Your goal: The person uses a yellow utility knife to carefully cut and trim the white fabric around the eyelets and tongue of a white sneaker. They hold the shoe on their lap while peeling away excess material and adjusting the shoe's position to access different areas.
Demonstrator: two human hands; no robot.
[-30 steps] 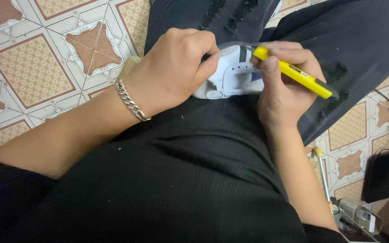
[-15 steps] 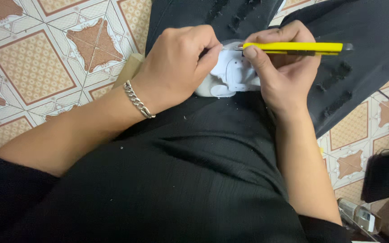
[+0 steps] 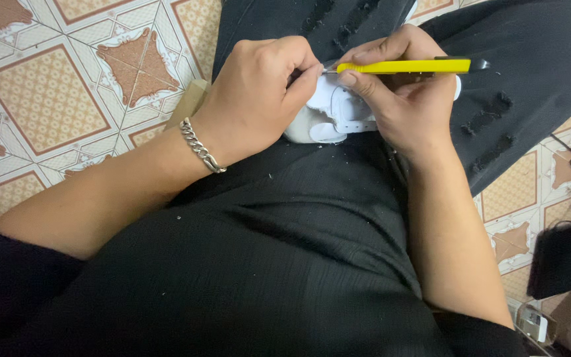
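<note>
White plastic part (image 3: 328,116) resting on the lap, gripped at its left end by the left hand (image 3: 259,99), fingers clenched round it. Right hand (image 3: 398,99) just right of the part, grasping a yellow craft knife (image 3: 401,66). Knife now lying level, blade tip at the part's upper edge beside the left thumb; a second ago angled down to the right, clear of that edge. Reads as a trimming cut under way. Silver chain bracelet (image 3: 201,147) on the left wrist, below-left of the part, patterned floor tiles (image 3: 47,99) further left
</note>
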